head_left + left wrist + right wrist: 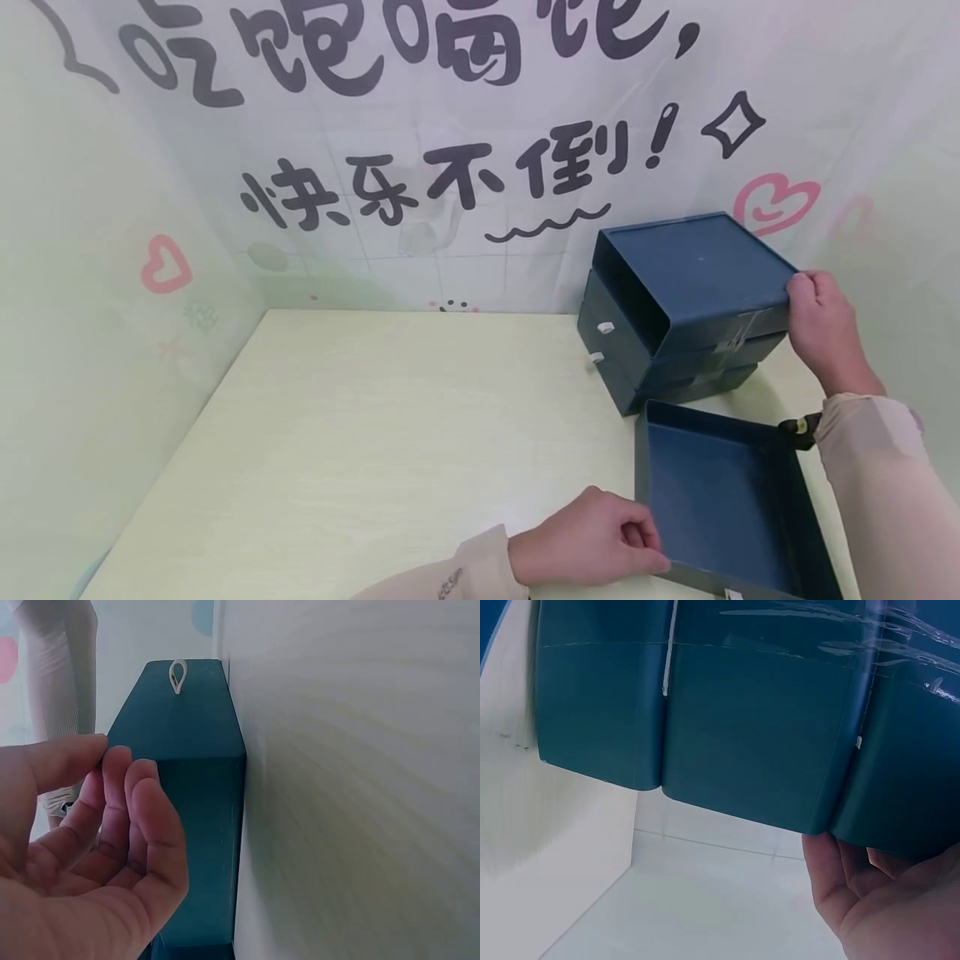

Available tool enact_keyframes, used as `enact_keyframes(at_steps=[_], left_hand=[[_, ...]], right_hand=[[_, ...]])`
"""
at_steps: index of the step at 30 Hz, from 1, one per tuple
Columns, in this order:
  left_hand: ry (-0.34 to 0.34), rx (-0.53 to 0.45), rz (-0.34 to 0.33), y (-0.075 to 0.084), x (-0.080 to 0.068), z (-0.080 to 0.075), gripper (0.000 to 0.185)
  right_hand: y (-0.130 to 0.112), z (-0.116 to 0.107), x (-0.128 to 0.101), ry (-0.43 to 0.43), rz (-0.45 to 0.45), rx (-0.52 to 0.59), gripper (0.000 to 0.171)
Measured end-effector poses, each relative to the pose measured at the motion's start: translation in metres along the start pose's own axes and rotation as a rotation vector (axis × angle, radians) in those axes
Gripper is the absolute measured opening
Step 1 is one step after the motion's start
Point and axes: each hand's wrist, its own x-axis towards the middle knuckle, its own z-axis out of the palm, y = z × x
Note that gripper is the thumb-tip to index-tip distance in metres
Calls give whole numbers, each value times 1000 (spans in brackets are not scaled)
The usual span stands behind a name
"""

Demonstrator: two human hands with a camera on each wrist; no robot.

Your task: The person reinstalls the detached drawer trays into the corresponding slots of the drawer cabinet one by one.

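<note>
because the left hand only pinches the pulled-out drawer at its corner while the right hand grips the drawer cabinet, the drawer could twist and jam.

black lettering "快乐不倒!" on the backdrop sheet, above it larger characters cut off by the frame

Table left of centre lies open for passage. Right side is obstructed: the drawer cabinet stands against the back curtain, with the pulled-out drawer just before it. Only a narrow gap separates the two.
</note>
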Motion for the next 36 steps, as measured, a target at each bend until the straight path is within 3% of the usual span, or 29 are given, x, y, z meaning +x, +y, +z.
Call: enact_keyframes(at_steps=[5, 14, 32, 36], left_hand=[[11, 21, 11, 0, -4, -3, 10], [26, -75, -30, -1, -11, -5, 11], [71, -76, -3, -8, -25, -10, 11], [81, -123, -14, -10, -28, -10, 11]], right_hand=[[-1, -1, 0, -5, -8, -3, 64], [-2, -1, 0, -18, -12, -6, 64], [-1, -2, -1, -22, -6, -9, 64], [-1, -2, 0, -21, -6, -10, 65]])
